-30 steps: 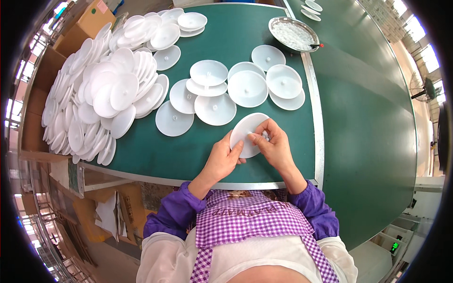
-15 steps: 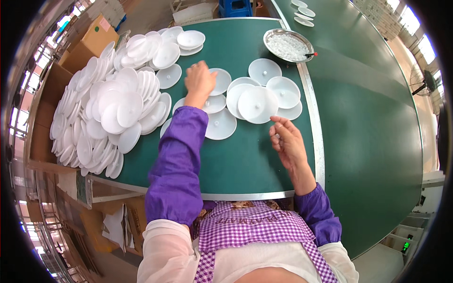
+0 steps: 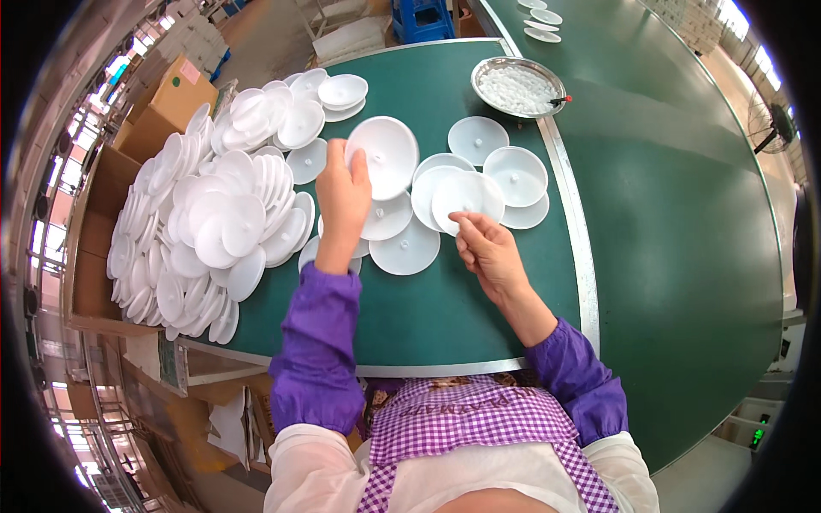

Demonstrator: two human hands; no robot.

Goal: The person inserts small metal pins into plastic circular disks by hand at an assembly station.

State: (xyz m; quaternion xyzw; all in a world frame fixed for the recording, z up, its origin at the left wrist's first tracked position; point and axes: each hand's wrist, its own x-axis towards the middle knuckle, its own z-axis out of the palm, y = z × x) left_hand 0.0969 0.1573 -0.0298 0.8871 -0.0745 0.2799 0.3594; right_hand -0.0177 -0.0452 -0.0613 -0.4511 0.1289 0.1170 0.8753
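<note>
My left hand (image 3: pixel 344 198) grips a round white plastic disc (image 3: pixel 386 158) by its left edge. That disc is tilted up above the green table, with a small nub at its middle. My right hand (image 3: pixel 493 259) is closed in a pinch over the front edge of a white disc (image 3: pixel 479 195) in the right cluster. Whatever sits between its fingertips is too small or hidden to make out. Below the held disc, more discs (image 3: pixel 404 250) lie face up and overlapping. A large heap of the same discs (image 3: pixel 235 222) covers the table's left side.
A metal bowl (image 3: pixel 484 99) of small white pieces (image 3: pixel 516 87) stands at the far right, a red-tipped item at its rim. Open cardboard boxes (image 3: pixel 175 94) adjoin the heap. A pale strip (image 3: pixel 569 205) borders another green table (image 3: pixel 676 231), with several discs (image 3: pixel 542 36) at its far end.
My left hand has picked up a disc and turned it up toward me. My right hand has moved left, its fingers now pinched over the right cluster. The view has shifted slightly.
</note>
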